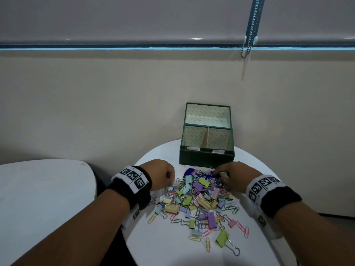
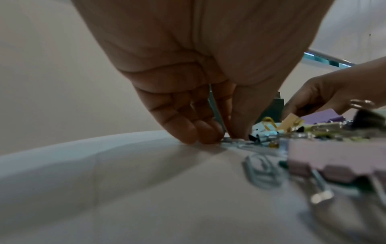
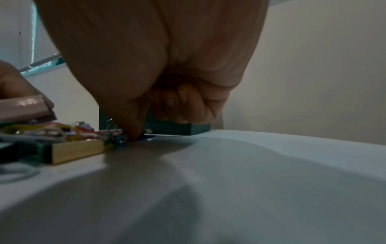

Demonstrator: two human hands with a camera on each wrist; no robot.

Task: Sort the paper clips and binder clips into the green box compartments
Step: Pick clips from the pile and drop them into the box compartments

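A green box (image 1: 206, 157) stands open at the back of the round white table (image 1: 249, 246), its two front compartments empty. In front of it lies a pile of pastel binder clips and paper clips (image 1: 196, 200). My left hand (image 1: 172, 181) is at the pile's left edge. In the left wrist view the left hand (image 2: 226, 137) has its fingertips on the table and pinches a thin blue-grey paper clip (image 2: 217, 112). My right hand (image 1: 218, 174) is at the pile's far right edge. There the right hand (image 3: 133, 137) has curled fingers and its thumb tip down among small clips; what it holds is hidden.
A dark blue disc (image 1: 189, 172) lies under the pile's far edge, just in front of the box. A second white table (image 1: 44, 189) stands to the left, across a dark gap. The wall is close behind the box. Loose clips reach towards the table's near edge.
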